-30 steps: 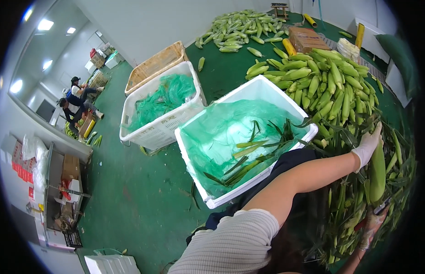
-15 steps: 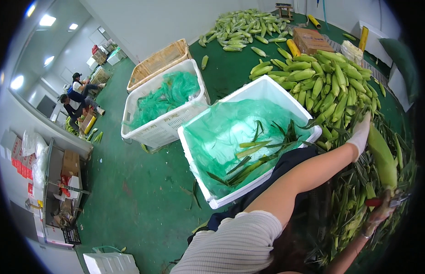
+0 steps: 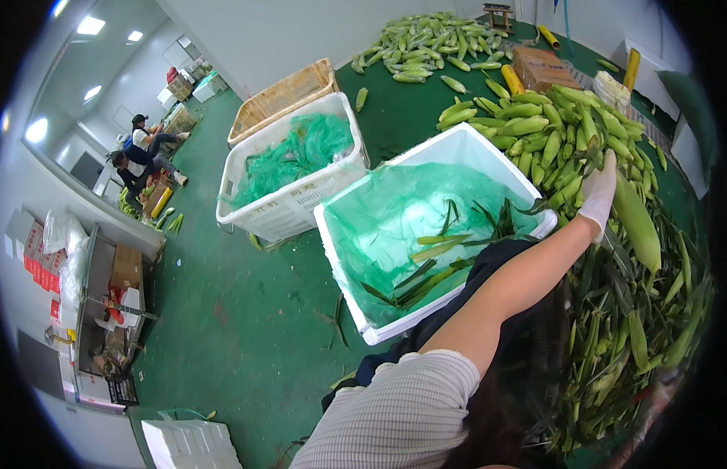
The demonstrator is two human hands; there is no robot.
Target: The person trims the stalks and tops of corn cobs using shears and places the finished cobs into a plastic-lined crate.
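My left hand (image 3: 599, 189), in a white glove, closes round the upper end of a large green ear of corn (image 3: 635, 227) in its husk. The ear slants down to the right beyond my fingers. Just behind the glove rises a big pile of husked-over corn ears (image 3: 563, 144). At the lower right, my right hand (image 3: 654, 397) is smeared by motion, low over a heap of leaves and husks (image 3: 606, 352). A bit of red shows at its fingers, from a red-handled metal tool (image 3: 643, 393) that is mostly blurred.
A white foam box (image 3: 356, 313) lined with green netting holds loose leaves before me. Beyond it stand a white crate (image 3: 281, 215) with green netting and a tan basket (image 3: 281, 102). More bagged corn (image 3: 430, 47) lies by the wall. Two people (image 3: 141, 168) sit far left.
My left hand has moved a little left and toward the pile with the corn ear. My right hand, with the tool, has dropped lower, away from the ear's lower end.
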